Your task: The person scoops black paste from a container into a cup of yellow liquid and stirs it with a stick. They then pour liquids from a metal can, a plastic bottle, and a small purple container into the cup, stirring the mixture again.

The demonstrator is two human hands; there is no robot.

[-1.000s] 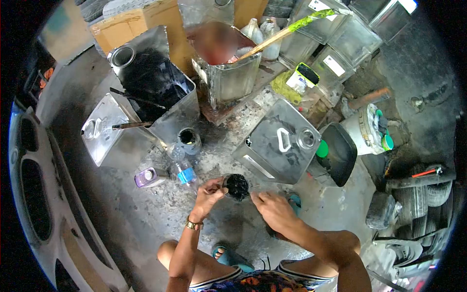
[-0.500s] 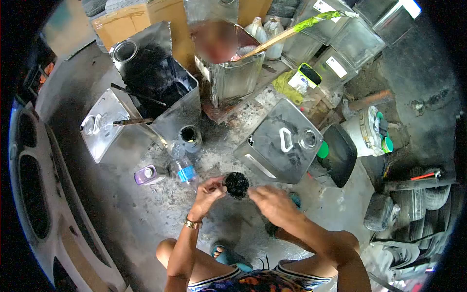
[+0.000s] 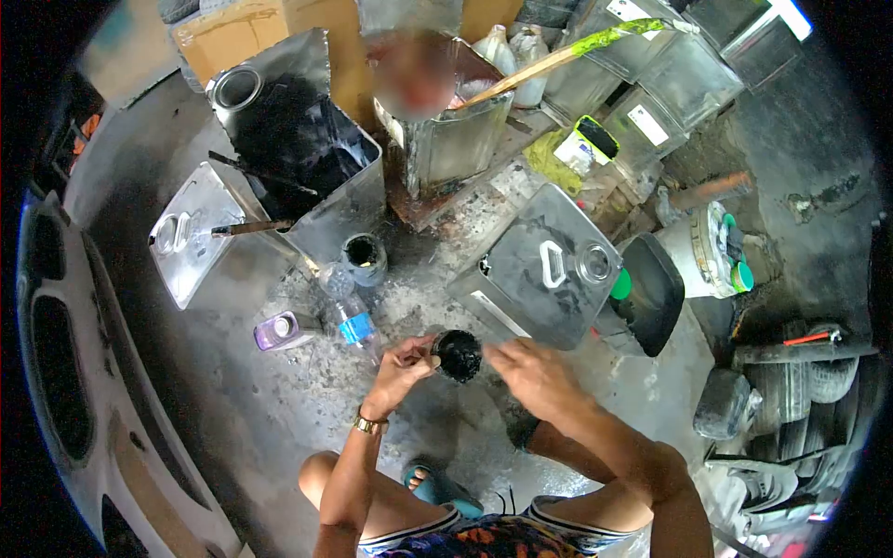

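Note:
A small round cup (image 3: 459, 356), its inside coated with glossy black liquid, is held in front of me above the floor. My left hand (image 3: 400, 374), with a watch on its wrist, pinches the cup's left rim between thumb and fingers. Close by the cup's right side is my right hand (image 3: 538, 379); its fingers are smeared by motion, so I cannot see whether they hold anything. Beyond my left hand, a clear plastic bottle (image 3: 354, 325) with a blue label lies on the floor. A cut bottle (image 3: 363, 260) with a dark inside stands behind it.
An open tin (image 3: 349, 209) with a black interior has dark-stained sticks across it. A closed metal can (image 3: 530, 270) stands ahead to the right, beside a black tray (image 3: 654, 302). A purple-labelled container (image 3: 279, 331) is at left, near a car bumper (image 3: 116, 391).
The cup and both hands have shifted slightly to the right in view. My right hand stays close to the cup's right side.

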